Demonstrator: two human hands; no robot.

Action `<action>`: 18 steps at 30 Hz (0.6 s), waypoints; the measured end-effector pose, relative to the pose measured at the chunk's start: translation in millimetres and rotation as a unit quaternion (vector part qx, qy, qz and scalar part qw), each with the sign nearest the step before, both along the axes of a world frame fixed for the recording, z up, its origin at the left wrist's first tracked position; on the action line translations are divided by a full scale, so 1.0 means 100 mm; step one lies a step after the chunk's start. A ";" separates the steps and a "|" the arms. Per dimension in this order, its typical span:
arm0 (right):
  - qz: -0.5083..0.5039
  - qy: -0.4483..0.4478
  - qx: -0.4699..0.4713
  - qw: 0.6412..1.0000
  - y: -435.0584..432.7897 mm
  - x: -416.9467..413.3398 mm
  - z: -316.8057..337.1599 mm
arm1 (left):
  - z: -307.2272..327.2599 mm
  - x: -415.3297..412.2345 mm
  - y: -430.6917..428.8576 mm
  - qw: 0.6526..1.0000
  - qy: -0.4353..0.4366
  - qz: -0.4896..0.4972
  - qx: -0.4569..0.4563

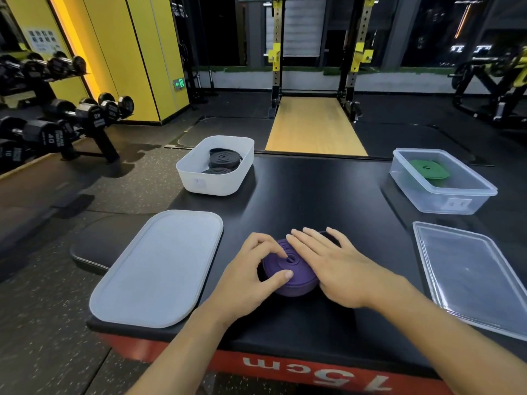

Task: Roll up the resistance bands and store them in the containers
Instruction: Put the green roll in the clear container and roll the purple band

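The purple rubber resistance band [295, 279], wound into a flat coil, lies on its side on the black padded platform [313, 201] near the front edge, its hollow centre facing up. The left hand [251, 277] grips it, thumb on the near wall and curled fingers over the top. The right hand [333, 266] lies flat with straight fingers across the coil's right side, holding nothing. Both hands touch it. The white opaque plastic tub [216, 181] stands well beyond to the left, the clear plastic box [445, 201] well beyond to the right; the lift probably falls to the left hand
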State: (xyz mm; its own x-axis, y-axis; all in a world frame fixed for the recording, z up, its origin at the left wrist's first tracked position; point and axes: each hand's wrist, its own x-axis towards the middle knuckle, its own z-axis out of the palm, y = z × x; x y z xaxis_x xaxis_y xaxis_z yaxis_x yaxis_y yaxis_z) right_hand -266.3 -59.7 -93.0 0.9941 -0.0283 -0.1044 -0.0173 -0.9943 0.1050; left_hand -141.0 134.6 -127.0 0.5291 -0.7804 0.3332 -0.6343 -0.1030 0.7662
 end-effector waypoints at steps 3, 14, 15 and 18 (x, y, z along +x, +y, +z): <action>-0.008 0.013 -0.028 0.999 0.05 0.01 0.01 | -0.01 0.01 0.00 1.000 -0.002 -0.013 0.010; 0.002 -0.062 0.233 0.971 -0.13 0.04 -0.05 | -0.01 0.02 0.01 0.999 0.046 0.005 -0.027; -0.002 -0.075 0.226 0.971 -0.14 0.03 -0.05 | -0.03 0.02 0.00 0.999 0.025 0.021 -0.027; -0.036 -0.109 0.174 0.978 -0.08 -0.03 -0.05 | -0.07 0.01 -0.02 0.996 -0.037 0.071 -0.031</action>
State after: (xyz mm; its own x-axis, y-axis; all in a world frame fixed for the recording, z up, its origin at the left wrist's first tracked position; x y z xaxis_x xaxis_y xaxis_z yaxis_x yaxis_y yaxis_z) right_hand -269.2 -68.0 -97.8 0.9905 -0.1003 0.0940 -0.0735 -0.9643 -0.2544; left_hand -140.2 132.9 -133.7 0.6045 -0.6762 0.4211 -0.6724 -0.1497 0.7249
